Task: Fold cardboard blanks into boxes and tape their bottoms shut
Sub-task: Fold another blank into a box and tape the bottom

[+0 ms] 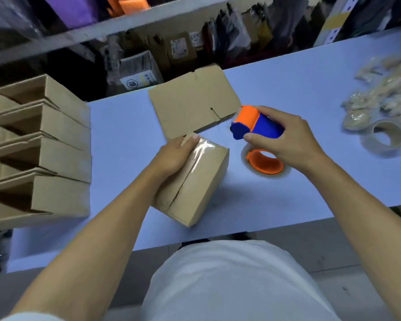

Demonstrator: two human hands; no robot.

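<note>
Our left hand (174, 156) grips the brown cardboard box (195, 181), its taped seam running away from us. Our right hand (285, 140) holds the blue-and-orange tape dispenser (252, 122) just right of the seam's far end.

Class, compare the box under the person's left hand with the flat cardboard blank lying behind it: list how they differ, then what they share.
The box is folded into a solid shape; the blank lies flat on the table. The box has clear tape along part of its seam; the blank shows none. The left hand grips the box; nothing holds the blank. Both are plain brown cardboard.
</note>
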